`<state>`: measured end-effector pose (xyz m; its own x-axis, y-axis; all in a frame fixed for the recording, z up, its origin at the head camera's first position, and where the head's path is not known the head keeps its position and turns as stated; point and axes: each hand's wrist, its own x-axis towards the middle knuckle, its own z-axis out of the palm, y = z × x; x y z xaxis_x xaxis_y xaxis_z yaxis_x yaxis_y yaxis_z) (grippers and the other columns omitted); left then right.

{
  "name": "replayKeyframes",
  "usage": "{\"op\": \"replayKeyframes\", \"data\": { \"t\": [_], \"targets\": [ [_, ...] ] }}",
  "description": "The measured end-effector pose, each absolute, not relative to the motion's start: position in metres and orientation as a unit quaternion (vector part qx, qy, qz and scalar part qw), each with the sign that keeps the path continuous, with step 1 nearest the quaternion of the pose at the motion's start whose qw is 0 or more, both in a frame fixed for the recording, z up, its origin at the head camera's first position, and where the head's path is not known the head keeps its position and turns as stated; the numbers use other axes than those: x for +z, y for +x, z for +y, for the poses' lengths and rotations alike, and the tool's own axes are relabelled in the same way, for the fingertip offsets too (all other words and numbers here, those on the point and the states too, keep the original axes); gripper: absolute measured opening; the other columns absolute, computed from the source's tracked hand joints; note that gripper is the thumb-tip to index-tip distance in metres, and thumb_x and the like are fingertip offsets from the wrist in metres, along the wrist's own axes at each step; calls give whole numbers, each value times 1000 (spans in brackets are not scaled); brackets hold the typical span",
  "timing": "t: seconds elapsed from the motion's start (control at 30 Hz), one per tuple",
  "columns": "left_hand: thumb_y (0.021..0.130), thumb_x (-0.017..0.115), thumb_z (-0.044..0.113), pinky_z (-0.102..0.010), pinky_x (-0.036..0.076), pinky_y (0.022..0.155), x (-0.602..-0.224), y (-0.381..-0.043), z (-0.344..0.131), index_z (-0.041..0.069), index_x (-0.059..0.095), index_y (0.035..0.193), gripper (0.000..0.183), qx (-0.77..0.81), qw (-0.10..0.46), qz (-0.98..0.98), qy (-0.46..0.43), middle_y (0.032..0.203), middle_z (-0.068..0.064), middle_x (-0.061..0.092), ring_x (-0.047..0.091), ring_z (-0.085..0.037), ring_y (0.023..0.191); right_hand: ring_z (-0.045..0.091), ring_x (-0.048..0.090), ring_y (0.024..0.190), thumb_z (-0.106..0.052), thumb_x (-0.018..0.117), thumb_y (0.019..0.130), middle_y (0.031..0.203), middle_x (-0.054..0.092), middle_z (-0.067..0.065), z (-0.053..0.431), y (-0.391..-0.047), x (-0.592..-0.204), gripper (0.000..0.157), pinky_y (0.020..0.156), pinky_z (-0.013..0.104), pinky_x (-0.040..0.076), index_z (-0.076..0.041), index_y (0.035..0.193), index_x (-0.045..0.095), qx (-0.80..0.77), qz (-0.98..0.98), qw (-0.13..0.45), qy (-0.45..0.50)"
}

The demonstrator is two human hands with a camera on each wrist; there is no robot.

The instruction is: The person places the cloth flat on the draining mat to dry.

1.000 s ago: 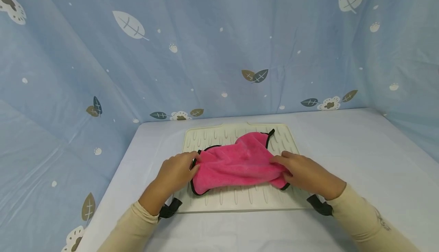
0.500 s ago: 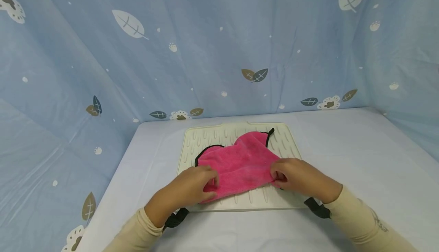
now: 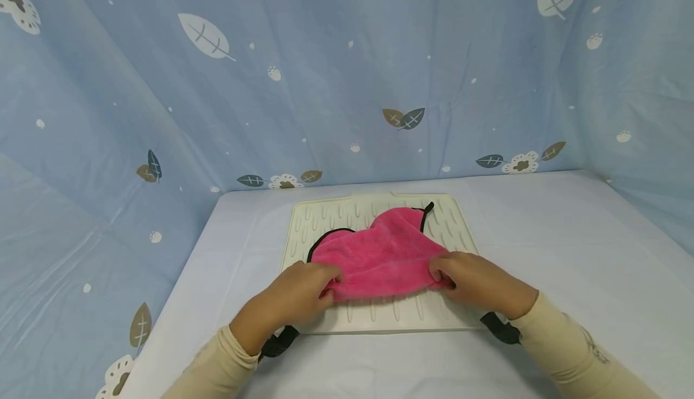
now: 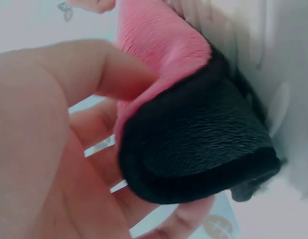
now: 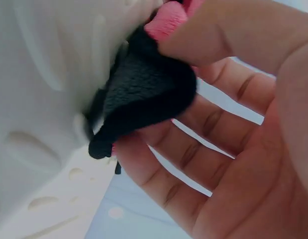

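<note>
A pink cleaning cloth (image 3: 379, 254) with black edging lies partly folded across a cream ridged mat (image 3: 374, 323). Its near edge is raised between the two hands. The left hand (image 3: 300, 293) pinches the near left part. In the left wrist view the thumb lies on the pink side, fingers behind, and the cloth's dark grey underside (image 4: 208, 134) shows. At the near right corner the right hand (image 3: 477, 281) pinches the cloth between thumb and fingers. The right wrist view shows a turned dark grey corner (image 5: 144, 87) beside the thumb. Much of each gripped edge is hidden by the hands.
The mat rests on a white-covered table (image 3: 547, 236). Blue curtain fabric (image 3: 347, 85) with printed leaves stands behind and along both sides. Black straps (image 3: 501, 328) circle the wrists, below cream sleeves (image 3: 575, 345).
The left hand has moved from the cloth's left edge to its near left part and now pinches it. The right hand's grip has shifted slightly nearer, and the cloth's near edge is lifted.
</note>
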<state>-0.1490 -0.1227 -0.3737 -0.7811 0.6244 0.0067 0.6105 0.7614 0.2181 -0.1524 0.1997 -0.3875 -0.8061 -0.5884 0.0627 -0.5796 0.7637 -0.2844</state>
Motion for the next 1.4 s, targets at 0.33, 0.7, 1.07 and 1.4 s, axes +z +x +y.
{"op": "replayKeyframes", "data": {
  "t": [0.33, 0.7, 1.07, 1.4],
  "targets": [
    [84, 61, 19, -21, 38, 55, -368, -161, -130, 22, 60, 106, 22, 113, -41, 962, 247, 77, 13, 59, 43, -3, 57, 2, 41, 64, -2, 61, 76, 71, 40, -12, 205, -149, -379, 24, 56, 16, 37, -22, 79, 48, -160, 938, -7, -308],
    [81, 67, 17, -22, 39, 55, -377, -166, -132, 23, 60, 87, 11, 109, -101, 958, 244, 80, 10, 53, 44, -4, 57, 4, 45, 75, -2, 65, 79, 79, 45, -9, 206, -148, -383, 22, 64, 19, 42, -21, 85, 57, -131, 935, 10, -328],
    [77, 70, 17, -31, 44, 72, -375, -164, -134, 26, 61, 107, 32, 73, -34, 964, 255, 102, 8, 59, 57, -9, 88, 1, 47, 69, -11, 70, 76, 77, 54, -14, 203, -151, -388, 26, 64, 21, 45, -21, 94, 55, -127, 941, 18, -313],
    [76, 62, 24, -28, 43, 71, -363, -159, -135, 28, 61, 81, 7, 104, -36, 946, 305, 84, 18, 56, 51, 0, 74, 0, 40, 60, -11, 57, 75, 62, 42, -15, 206, -150, -377, 19, 57, 17, 37, -28, 70, 53, -146, 930, 49, -334]
  ]
}}
